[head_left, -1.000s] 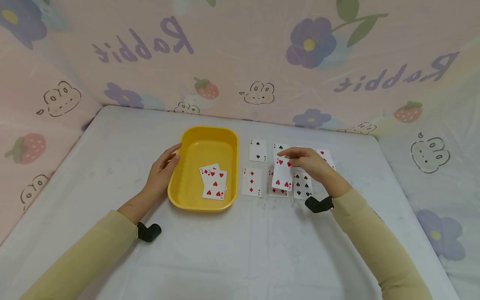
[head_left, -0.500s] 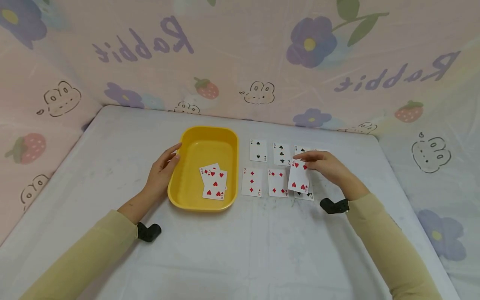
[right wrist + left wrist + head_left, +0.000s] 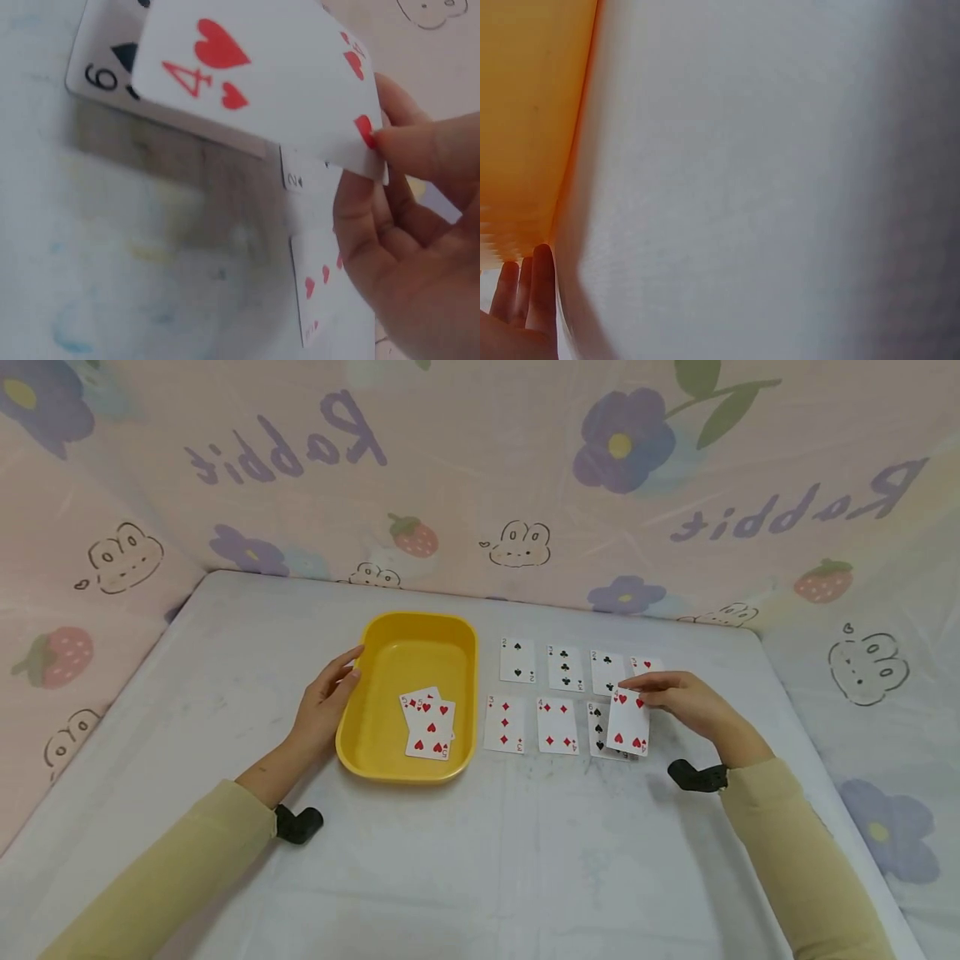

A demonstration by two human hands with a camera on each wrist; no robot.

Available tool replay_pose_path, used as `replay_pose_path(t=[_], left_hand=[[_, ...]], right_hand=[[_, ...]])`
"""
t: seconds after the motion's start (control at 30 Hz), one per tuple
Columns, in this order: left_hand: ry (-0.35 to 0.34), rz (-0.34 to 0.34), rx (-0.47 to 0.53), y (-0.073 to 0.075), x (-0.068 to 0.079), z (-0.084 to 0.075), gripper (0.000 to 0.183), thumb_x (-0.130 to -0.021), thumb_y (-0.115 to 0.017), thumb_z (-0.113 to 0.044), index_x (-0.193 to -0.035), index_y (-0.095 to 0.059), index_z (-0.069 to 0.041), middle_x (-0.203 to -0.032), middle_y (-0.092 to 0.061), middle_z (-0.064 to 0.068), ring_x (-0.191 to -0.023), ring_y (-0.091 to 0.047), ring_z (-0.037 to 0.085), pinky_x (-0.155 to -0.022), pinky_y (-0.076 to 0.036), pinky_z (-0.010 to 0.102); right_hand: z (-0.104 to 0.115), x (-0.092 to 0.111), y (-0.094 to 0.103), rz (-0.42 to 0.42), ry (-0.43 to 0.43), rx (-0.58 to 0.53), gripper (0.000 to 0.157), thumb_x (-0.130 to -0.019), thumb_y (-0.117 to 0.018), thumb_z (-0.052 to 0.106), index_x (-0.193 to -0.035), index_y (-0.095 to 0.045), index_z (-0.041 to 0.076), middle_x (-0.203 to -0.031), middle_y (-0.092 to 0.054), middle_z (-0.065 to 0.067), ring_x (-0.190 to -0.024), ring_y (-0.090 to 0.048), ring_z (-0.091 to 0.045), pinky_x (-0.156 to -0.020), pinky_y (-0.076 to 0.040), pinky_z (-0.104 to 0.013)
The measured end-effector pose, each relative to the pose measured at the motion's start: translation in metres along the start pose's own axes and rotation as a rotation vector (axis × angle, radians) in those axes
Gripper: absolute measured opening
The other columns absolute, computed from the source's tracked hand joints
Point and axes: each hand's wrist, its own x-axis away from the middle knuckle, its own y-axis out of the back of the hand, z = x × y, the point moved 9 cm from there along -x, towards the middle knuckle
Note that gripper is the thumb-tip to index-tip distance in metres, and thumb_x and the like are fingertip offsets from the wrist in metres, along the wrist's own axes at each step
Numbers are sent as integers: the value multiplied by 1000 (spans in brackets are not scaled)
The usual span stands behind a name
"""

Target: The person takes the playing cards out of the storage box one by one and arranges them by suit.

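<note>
My right hand (image 3: 686, 697) pinches a four of hearts (image 3: 628, 724) by its far edge, thumb on the face. That card hangs over the six of spades (image 3: 597, 735), covering part of it. In the right wrist view the four of hearts (image 3: 262, 75) is tilted and lifted off the table. My left hand (image 3: 322, 702) rests against the left side of a yellow tray (image 3: 350, 752). Straight fingers (image 3: 543, 285) touch the tray's outer wall (image 3: 532, 135) in the left wrist view. Inside the tray, a five of hearts (image 3: 430, 731) overlaps a five of diamonds (image 3: 409, 703).
Along the back row lie a two of spades (image 3: 517, 662), a three of clubs (image 3: 565, 670), a two of clubs (image 3: 604, 668) and a partly hidden hearts card (image 3: 647, 665). Nearer are a three of diamonds (image 3: 505, 724) and four of diamonds (image 3: 557, 727). Printed curtains surround the table.
My right hand has moved rightward with the four of hearts, from above the four of diamonds to the right side of the six of spades. The left hand and tray have stayed put.
</note>
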Motion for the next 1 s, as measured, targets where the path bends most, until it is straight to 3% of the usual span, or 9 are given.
replay_pose_path(t=[0.3, 0.53, 0.77, 1.0], left_hand=[[13, -1, 5, 0, 0, 0, 47, -102, -42, -39, -148, -36, -31, -140, -44, 16, -115, -48, 29, -81, -45, 14], [23, 4, 18, 0, -2, 4, 47, -102, -42, -37, -148, -36, -30, -141, -43, 16, -116, -48, 30, -82, -45, 15], [25, 19, 27, -1, 16, -31, 46, -104, -40, -27, -149, -35, -19, -139, -42, 23, -116, -47, 34, -86, -45, 19], [34, 16, 42, -1, 9, -18, 46, -103, -42, -29, -149, -36, -21, -140, -42, 21, -114, -48, 34, -81, -46, 14]], right_hand=[[-17, 7, 14, -8, -8, -44, 41, -96, -55, 16, -133, -52, -2, -118, -53, 15, -104, -49, 0, -87, -43, -12], [-38, 7, 21, -21, -59, -60, 43, -96, -56, 16, -134, -51, -2, -115, -53, 17, -102, -50, 0, -86, -45, -13], [-49, 6, 22, -18, -67, -84, 44, -95, -57, 14, -135, -49, -3, -108, -59, 24, -98, -53, 1, -85, -45, -14], [-52, 7, 18, -8, -54, -114, 42, -94, -55, 8, -134, -50, -3, -104, -66, 23, -98, -56, 5, -84, -44, -11]])
